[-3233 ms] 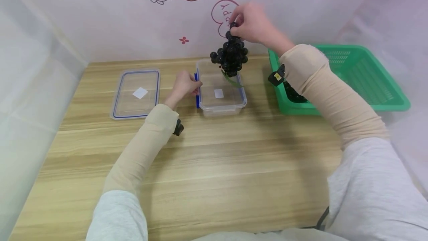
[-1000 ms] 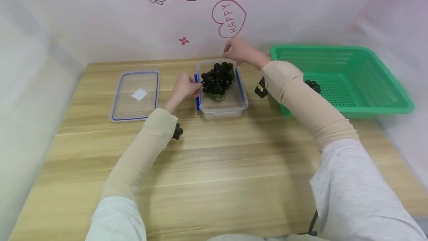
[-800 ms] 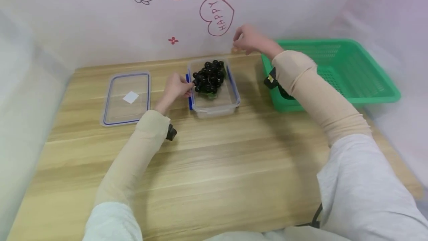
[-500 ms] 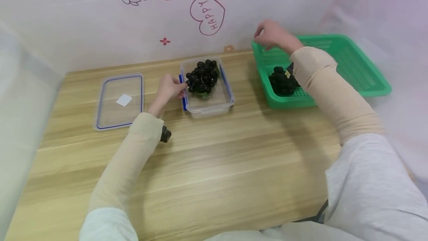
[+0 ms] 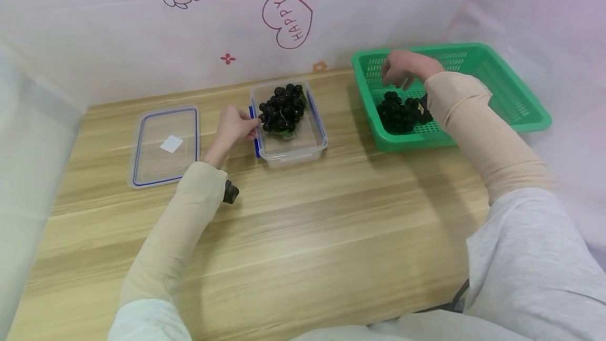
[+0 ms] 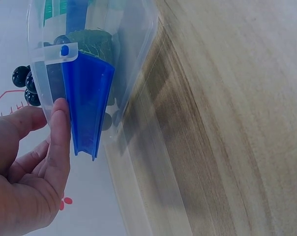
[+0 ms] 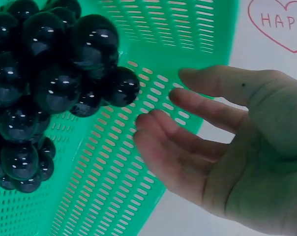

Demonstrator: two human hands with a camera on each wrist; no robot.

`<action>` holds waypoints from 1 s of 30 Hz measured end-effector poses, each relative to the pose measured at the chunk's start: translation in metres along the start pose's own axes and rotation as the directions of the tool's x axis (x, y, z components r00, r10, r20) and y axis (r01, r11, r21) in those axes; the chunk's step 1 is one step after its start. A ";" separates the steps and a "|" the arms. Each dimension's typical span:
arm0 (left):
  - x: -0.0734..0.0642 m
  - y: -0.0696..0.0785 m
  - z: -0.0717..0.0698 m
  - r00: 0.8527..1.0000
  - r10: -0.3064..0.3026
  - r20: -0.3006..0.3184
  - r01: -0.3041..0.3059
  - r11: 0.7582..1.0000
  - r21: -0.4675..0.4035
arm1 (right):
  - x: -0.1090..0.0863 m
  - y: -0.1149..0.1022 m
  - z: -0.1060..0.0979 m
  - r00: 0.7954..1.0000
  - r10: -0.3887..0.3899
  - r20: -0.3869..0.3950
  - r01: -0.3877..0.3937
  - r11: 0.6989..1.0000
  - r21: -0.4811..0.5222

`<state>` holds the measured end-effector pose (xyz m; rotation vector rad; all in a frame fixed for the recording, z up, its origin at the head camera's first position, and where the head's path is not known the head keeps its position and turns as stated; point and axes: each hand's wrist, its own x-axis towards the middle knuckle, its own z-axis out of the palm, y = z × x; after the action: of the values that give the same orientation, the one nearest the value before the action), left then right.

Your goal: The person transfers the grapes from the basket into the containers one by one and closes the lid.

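Observation:
A clear plastic food container (image 5: pixel 303 143) with a blue clip holds a bunch of black grapes (image 5: pixel 284 109) and some green leaf. My left hand (image 5: pixel 234 126) pinches the container's left wall, thumb at the rim and fingers against the outside by the blue clip (image 6: pixel 88 98). Over the green basket (image 5: pixel 390 143), my right hand (image 5: pixel 409 67) reaches inside with relaxed fingers and holds nothing. Another bunch of black grapes (image 7: pixel 50 73) lies in the basket, a small gap from the right fingertips (image 7: pixel 188 73). My right wrist partly covers that bunch in the head view.
A clear lid (image 5: pixel 165 146) with a blue seal and a white label lies on the wooden table (image 5: pixel 284 236), left of the container. A printed white curtain (image 5: pixel 118 46) stands behind the table edge.
My right hand lowered one bunch of grapes into the container, let it go, then moved right and down into the basket. The left hand stays at the container. The head view has shifted right.

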<state>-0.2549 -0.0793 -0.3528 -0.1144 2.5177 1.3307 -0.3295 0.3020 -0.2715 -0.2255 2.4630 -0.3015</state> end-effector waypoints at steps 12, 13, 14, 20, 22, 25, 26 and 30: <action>0.000 -0.002 -0.002 1.000 -0.017 0.003 0.017 1.000 -0.010 | 0.007 0.005 0.017 0.994 0.044 0.096 -0.043 0.999 -0.018; 0.001 -0.001 -0.002 1.000 -0.019 0.003 0.020 1.000 -0.013 | 0.008 0.006 0.019 0.994 0.049 0.097 -0.048 0.999 -0.012; 0.001 -0.001 -0.002 1.000 -0.022 0.003 0.022 1.000 -0.012 | 0.008 0.006 0.020 0.994 0.054 0.097 -0.054 0.999 -0.006; 0.004 -0.001 0.000 0.999 -0.035 0.007 0.035 0.999 -0.016 | 0.011 0.008 0.025 0.994 0.072 0.077 -0.077 0.996 0.054; 0.005 -0.001 -0.001 0.999 -0.042 0.008 0.042 0.999 -0.018 | 0.011 0.009 0.026 0.995 0.070 0.066 -0.075 0.995 0.073; 0.005 -0.001 -0.001 0.999 -0.048 0.010 0.049 0.999 -0.021 | 0.010 0.009 0.027 0.996 0.066 0.054 -0.071 0.993 0.090; 0.004 0.000 -0.001 0.999 -0.051 0.011 0.051 0.998 -0.022 | 0.010 0.009 0.026 0.996 0.065 0.053 -0.070 0.993 0.097; 0.004 0.000 0.000 0.998 -0.054 0.012 0.054 0.998 -0.024 | 0.007 0.011 0.023 0.998 0.056 0.042 -0.060 0.991 0.116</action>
<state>-0.2588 -0.0791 -0.3538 -0.1781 2.4710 1.3375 -0.3217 0.3073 -0.2966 -0.1083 2.3997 -0.4111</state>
